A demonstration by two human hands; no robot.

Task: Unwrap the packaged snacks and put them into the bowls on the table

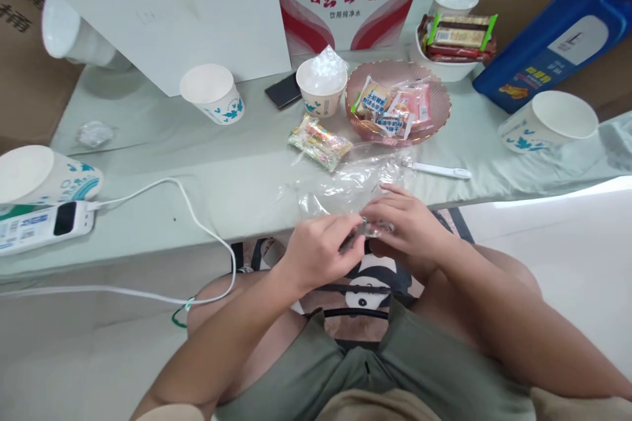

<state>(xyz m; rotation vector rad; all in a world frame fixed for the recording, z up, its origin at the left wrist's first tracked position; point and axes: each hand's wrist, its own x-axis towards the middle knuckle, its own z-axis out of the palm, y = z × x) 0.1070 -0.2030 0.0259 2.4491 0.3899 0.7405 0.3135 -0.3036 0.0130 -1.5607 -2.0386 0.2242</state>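
Note:
At the table's front edge, my left hand [323, 247] and my right hand [407, 220] meet over a clear plastic bag [340, 191]. Both pinch its near edge, and the rest of the film spreads over the table in front of them. Just beyond the bag lies a wrapped snack [319, 143] in a green and yellow printed packet. A white plastic stick with a flat handle [442, 170] touches the bag's right side. Behind stands a pink scalloped bowl [439, 120] with several wrapped biscuits [390, 108] in it.
Paper cups [212, 93] stand along the back; one cup [320, 89] holds crumpled plastic. A dark phone [282, 93] lies between them. At left, a power strip [47, 227] trails a white cable [182, 187] over the edge. A blue package [553, 26] leans at right; a white box [353, 0] stands behind.

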